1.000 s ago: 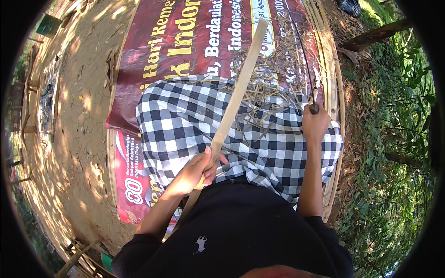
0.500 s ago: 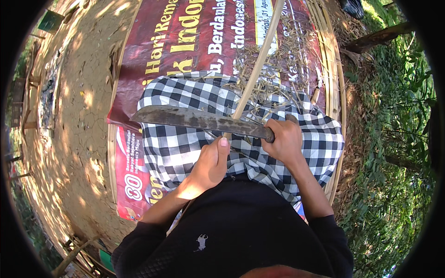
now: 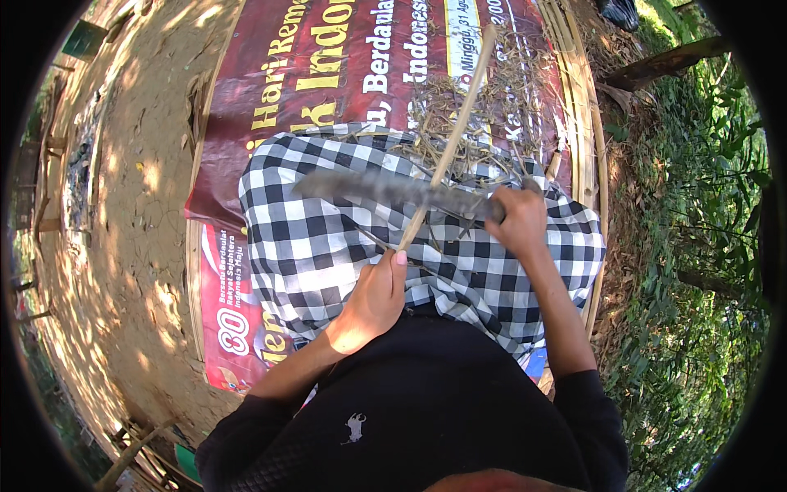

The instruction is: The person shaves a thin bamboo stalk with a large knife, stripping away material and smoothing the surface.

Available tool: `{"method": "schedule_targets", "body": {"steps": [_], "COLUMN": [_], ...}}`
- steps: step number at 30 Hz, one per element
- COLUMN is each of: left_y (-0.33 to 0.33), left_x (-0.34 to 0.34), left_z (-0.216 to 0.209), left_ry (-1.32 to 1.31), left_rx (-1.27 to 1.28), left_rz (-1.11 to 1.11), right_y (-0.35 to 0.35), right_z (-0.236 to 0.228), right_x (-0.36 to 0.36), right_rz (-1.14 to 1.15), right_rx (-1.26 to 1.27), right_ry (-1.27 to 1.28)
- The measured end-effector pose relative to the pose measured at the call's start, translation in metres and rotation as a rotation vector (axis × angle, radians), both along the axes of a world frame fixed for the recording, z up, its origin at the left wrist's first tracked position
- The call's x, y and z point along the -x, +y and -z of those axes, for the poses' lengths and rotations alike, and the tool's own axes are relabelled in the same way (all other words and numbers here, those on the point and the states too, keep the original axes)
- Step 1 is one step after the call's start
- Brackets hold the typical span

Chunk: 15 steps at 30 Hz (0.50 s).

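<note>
A thin pale strip of wood, likely bamboo, slants up and away over my lap. Its near end is gripped by my left hand, the thumb lying along it. My right hand is closed round the handle of a machete. The dark blade, smeared by motion, points left and crosses the strip a short way beyond my left hand. Whether its edge touches the strip, I cannot tell. Under both hands a black-and-white checked cloth covers my legs.
Curly shavings lie scattered over the red printed banner ahead of my lap. Bamboo poles edge the platform on the right, with leafy plants beyond. Dry bare ground stretches along the left.
The machete has moved slightly away from me and to the right along the strip. The strip's far end has come down into view, and my left hand keeps its hold.
</note>
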<state>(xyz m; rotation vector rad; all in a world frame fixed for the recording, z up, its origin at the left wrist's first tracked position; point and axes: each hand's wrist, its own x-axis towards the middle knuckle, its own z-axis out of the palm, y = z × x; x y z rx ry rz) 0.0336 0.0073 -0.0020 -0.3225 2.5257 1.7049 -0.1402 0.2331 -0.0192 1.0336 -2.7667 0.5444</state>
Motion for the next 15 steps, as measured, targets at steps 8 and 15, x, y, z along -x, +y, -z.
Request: {"method": "schedule_targets", "body": {"steps": [8, 15], "left_y": [0.000, -0.002], "left_x": [0.000, -0.002], "left_z": [-0.011, 0.006], "left_ry": [-0.098, -0.151], "left_rx": [-0.009, -0.028], "left_rz": [0.029, 0.057], "right_y": [-0.009, 0.002], "right_z": [-0.017, -0.005], "right_x": [-0.009, 0.010], "right_rz": [-0.140, 0.244], "right_rx": [-0.016, -0.238], "right_ry": [0.137, -0.076]}}
